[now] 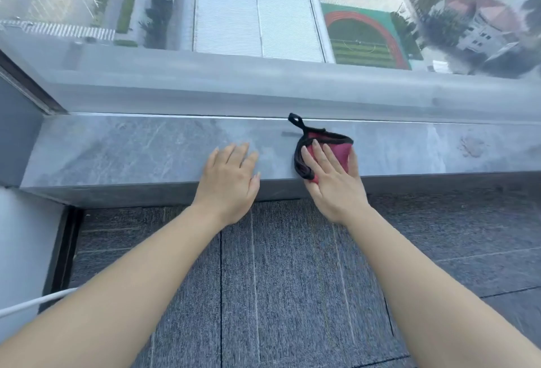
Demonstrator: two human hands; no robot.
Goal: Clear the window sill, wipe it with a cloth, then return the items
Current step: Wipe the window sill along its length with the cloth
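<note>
Scene: You lean over a grey stone window sill [131, 148], high above a street, both arms stretched forward.
Cloth: A red cloth [333, 151] with black trim lies on the sill right of centre, its loop pointing at the glass [263, 16], its near corner touching the sill's front edge.
Right hand: Your right hand [333, 180] presses flat on the cloth, fingers together and extended, pinning it down and not gripping it.
Left hand: Your left hand [231, 180] rests flat and empty on bare stone just left of the cloth, fingers slightly spread.
Axis: The sill runs left to right; the cloth sits under the right hand, so that hand leads the stroke.
Room: Bare sill stretches both ways; a faint stain [471, 146] lies well to the right.
Edges: Glass behind, a drop to the carpet [292, 280] in front.
Stage: Wiping appears underway; no items in view to return.
</note>
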